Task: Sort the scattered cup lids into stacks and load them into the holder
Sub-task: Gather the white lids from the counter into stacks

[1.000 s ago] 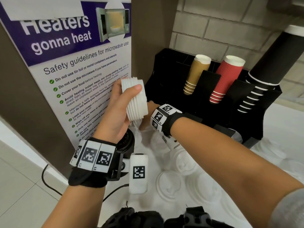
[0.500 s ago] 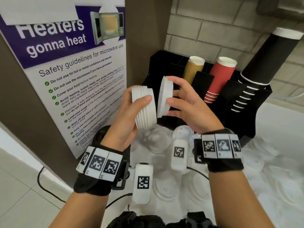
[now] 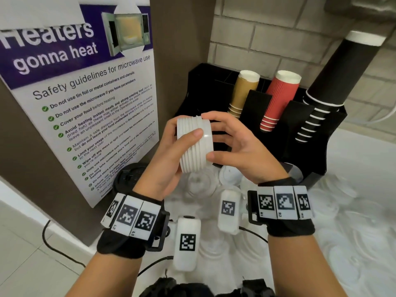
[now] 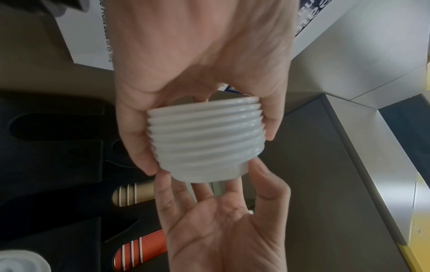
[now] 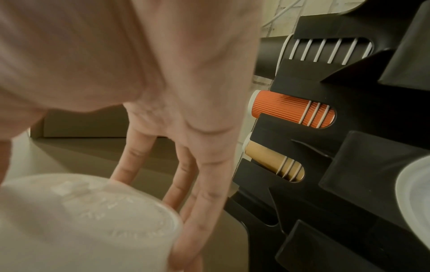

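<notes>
The left hand (image 3: 169, 159) grips a nested stack of white cup lids (image 3: 194, 144), held on its side in the air above the counter (image 3: 353, 168), thumb across its near side and fingers round the far side. The right hand (image 3: 237, 146) meets the stack's end at 3 o'clock, fingers spread and lightly bent around the rim of the outermost lid; whether they grip that lid or only press it on cannot be told.

In the head view the left fingers are hidden behind the stack, and the lids lying loose on the counter (image 3: 334, 213) blur into the white surface, so their number cannot be made out. A dark lid (image 3: 130, 176) at 9 o'clock of the left wrist is half covered by that hand.

The left wrist view shows what the head view does not: the ribbed side of the stack (image 4: 207, 139) edge-on, the left fingers on both its flanks, and the right palm (image 4: 223, 235) open beneath its end. The right wrist view shows the flat embossed face of the end lid (image 5: 88, 220), blurred and cut off at the frame's edge, with fingertips (image 5: 186, 217) along its rim.

The black holder (image 3: 317, 151) stands at 1 o'clock of the hands, carrying tan cups (image 3: 242, 93), red cups (image 3: 278, 99) and black cups (image 3: 334, 78), the last cut off at the frame's top.
</notes>
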`<state>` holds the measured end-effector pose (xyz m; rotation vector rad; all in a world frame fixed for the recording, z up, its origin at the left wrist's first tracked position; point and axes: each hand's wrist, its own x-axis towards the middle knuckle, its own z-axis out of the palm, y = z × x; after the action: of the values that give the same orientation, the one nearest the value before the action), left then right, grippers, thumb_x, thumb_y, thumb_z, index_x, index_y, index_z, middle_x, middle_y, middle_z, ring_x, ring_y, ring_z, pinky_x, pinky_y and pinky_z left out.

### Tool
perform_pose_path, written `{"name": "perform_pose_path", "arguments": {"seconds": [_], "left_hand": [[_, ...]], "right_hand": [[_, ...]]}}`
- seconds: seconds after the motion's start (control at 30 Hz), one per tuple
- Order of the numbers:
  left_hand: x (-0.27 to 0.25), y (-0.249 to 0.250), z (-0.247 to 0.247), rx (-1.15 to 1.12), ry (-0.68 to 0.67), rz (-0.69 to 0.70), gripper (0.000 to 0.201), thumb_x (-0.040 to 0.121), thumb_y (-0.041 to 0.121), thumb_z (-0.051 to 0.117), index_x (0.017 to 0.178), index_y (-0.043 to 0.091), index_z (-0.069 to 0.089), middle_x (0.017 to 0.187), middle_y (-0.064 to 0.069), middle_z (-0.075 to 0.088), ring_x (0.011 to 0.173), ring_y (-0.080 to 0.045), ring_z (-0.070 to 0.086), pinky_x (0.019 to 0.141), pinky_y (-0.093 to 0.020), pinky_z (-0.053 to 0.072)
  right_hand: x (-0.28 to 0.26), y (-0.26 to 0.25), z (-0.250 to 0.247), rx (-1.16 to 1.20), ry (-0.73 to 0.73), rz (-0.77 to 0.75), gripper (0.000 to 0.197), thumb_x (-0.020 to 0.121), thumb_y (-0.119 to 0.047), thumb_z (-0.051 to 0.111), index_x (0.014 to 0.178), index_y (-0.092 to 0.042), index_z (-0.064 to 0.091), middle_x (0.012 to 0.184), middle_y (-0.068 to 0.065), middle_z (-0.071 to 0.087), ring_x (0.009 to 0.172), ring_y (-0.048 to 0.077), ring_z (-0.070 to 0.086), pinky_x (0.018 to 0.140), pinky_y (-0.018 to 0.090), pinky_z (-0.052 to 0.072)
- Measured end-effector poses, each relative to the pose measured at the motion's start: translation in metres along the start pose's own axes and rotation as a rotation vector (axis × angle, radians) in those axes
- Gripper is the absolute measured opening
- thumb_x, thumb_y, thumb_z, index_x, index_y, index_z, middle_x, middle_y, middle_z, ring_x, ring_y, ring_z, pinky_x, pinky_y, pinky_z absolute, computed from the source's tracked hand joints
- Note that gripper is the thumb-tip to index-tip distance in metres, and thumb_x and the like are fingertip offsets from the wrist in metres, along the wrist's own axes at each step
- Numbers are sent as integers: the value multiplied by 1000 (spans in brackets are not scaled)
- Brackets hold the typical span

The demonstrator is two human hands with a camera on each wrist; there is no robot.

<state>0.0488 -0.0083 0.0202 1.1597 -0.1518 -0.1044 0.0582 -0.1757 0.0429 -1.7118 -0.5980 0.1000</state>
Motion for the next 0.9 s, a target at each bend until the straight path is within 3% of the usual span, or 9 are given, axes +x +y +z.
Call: {"name": "perform_pose_path", "arguments": {"seconds": [0.17,0.27,0.37,0.47,0.53,0.6,0.67,0.8,0.9], "left_hand": [[1,1,-4,-25,65,45,68,60,45,72,121,24,51,111,-3,63,101,-18,62,75,-36,52],[2,6,-10,-56,121,107,72,60,44,71,124,21,49,101,5,64,91,-9,64,66,-26,53],[3,12,-16,-81,124,141,73,61,43,71,126,20,48,98,6,64,88,-9,64,64,-26,53],[3,14,-17,-83,109,149,65,61,43,71,120,24,50,97,8,66,89,-8,66,65,-27,53],[2,14,-17,-88,98,150,60,61,42,72,116,27,52,96,11,68,89,-6,67,63,-26,54],[1,14,-17,-90,87,152,58,62,41,72,115,28,53,96,11,68,88,-5,67,62,-25,54],[0,15,-18,-93,88,151,61,61,41,72,118,27,52,97,11,68,89,-5,67,61,-25,54],[-1,17,-20,-112,101,153,63,61,41,72,118,26,51,93,10,68,87,-7,67,63,-26,54],[0,19,-19,-108,96,161,67,62,41,72,122,23,48,92,10,68,86,-7,66,62,-26,53]], "right_hand": [[5,9,3,101,54,55,51,76,-31,76,122,-37,54,119,1,61,109,17,62,91,36,54],[20,21,6,-64,187,192,28,84,-34,69,108,-21,64,106,-4,65,97,8,63,83,25,53],[41,37,11,-673,-170,353,51,78,-37,76,121,-15,58,119,1,60,109,15,57,93,31,49],[54,52,30,-1184,-611,561,93,67,-47,81,144,-26,32,139,3,38,127,24,40,98,42,47],[59,64,44,-1433,-760,569,102,66,-42,82,147,-27,22,145,8,28,131,28,34,90,44,50],[62,75,49,-1583,-829,524,102,66,-35,82,146,-26,20,145,11,26,125,30,40,70,38,49],[67,79,44,-1569,-823,484,95,67,-36,79,144,-23,24,140,11,32,115,29,49,58,33,43],[78,67,27,-1236,-527,404,91,67,-49,78,142,-20,36,128,8,45,113,27,51,88,38,50],[86,65,21,-1309,-446,391,75,67,-47,79,126,-12,49,115,10,53,102,26,56,84,38,53]]}}
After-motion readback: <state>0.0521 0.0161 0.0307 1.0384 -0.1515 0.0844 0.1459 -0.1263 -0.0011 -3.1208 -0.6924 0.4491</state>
